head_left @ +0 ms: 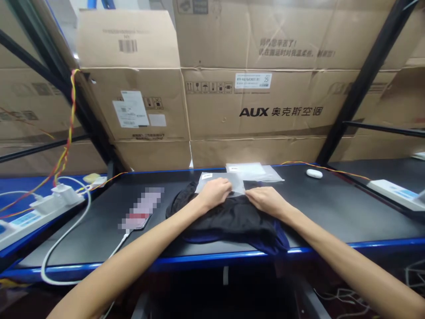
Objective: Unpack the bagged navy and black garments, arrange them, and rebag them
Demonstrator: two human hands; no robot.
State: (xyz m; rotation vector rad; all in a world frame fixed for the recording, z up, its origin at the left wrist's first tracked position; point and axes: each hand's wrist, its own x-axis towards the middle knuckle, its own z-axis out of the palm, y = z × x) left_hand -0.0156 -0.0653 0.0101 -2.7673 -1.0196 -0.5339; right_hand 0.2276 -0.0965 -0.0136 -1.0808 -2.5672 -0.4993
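A translucent plastic bag point(237, 180) with a small white label lies over a bunched black cloth with dark blue parts point(229, 221), which looks like a garment. My left hand point(215, 193) is closed on the bag, fingers curled over its near side. At the bag's right edge, my right hand point(267, 200) is closed in a pinch on the plastic. Both wrists rest close to the cloth. Just behind, more flat translucent bags point(270, 173) lie on the dark shelf top point(318, 208). My fingertips are partly hidden.
A phone with a blurred screen point(146, 208) lies left, joined to a white cable point(49, 257). Power strips stand at the left point(36, 217) and right point(395, 193). A white earbud case point(314, 173) sits behind my right hand. Cardboard point(265, 124) walls off the back.
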